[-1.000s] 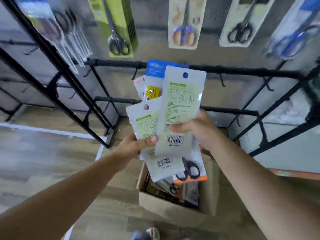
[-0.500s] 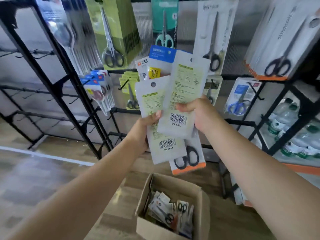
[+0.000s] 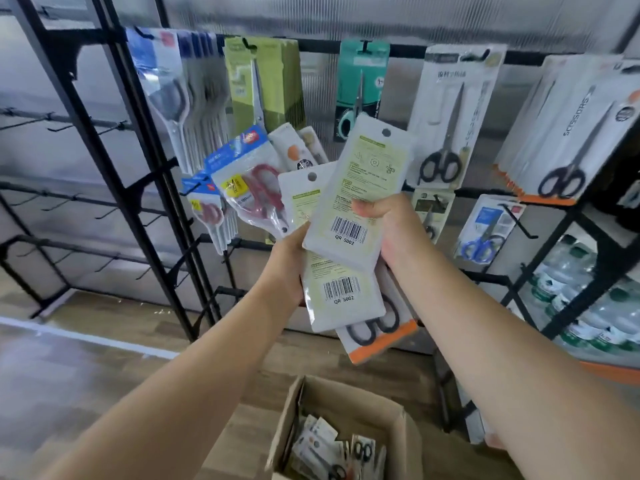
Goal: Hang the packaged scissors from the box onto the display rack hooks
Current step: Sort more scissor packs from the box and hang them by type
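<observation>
- Change: compared with a second ago, the fan of packets has been lifted from just over the box to the level of the stocked rack rows, and the view now faces the hooks. Judgement: sorting is giving way to hanging; no held packet is on a hook yet.
- Left hand (image 3: 289, 268): grips the lower ends of a fan of packets, including the red-handled scissors packet (image 3: 251, 188) and a white packet (image 3: 337, 271) shown barcode side out.
- Right hand (image 3: 391, 230): fingers curled over one white packet (image 3: 363, 192), drawing it clear of the fan; its hang hole is at the top.
- Behind both hands: an orange-edged packet (image 3: 379, 332) with black scissors.
- Display rack (image 3: 145, 140): upper hooks carry hung scissors packets; bare hooks show on the left bay.
- Box (image 3: 346, 400): open on the floor below the hands; more packaged scissors lie loose inside, so stock remains to hang.
</observation>
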Available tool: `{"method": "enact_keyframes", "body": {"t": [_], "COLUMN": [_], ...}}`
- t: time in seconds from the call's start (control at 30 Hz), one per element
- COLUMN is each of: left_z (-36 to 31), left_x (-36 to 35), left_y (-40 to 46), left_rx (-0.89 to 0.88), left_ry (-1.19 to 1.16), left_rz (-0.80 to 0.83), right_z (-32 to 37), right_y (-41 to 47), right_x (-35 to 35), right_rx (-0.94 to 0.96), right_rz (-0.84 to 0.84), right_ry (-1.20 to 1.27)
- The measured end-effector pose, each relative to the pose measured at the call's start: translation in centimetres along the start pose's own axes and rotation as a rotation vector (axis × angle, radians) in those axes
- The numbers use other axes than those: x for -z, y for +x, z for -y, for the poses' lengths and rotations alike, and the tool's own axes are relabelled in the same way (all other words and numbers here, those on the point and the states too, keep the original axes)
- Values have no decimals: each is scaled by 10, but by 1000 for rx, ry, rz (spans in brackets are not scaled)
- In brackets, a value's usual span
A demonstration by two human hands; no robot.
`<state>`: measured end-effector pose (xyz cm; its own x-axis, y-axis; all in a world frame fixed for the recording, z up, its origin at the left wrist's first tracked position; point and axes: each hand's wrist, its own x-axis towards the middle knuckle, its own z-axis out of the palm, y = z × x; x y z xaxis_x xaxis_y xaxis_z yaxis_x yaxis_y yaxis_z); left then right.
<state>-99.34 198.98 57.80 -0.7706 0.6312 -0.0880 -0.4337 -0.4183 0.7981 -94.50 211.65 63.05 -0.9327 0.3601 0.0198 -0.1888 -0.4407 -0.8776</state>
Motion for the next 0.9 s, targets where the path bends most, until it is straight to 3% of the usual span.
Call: {"method": "enact_keyframes", "body": {"t": [0.2,0.3,0.4,0.47,0.63,0.9], "left_z": [-50,-70,-82,-84,-78,-94], "left_x": [43,71,89,93,81,80], "left_y": [13,20,24,25,26,35], "left_rx": [-118,-174,-197,-212,-276,-285], "left_ry": [151,246,286,295,300,269], "left_rz": [-100,-154,-180,-172,-120,-138], "right_z": [-6,-8,-15,-28,-65,-69], "right_y": [26,38,47,47,53,71], "right_x": [-28,-38,-52,-67,-85,-60], "right_rx": [13,3,26,46,-88,-193], "right_rz": [-77,-227,-422,-460,-184,-10], "right_ry": [-74,-141,-358,-567,-601,-334]}}
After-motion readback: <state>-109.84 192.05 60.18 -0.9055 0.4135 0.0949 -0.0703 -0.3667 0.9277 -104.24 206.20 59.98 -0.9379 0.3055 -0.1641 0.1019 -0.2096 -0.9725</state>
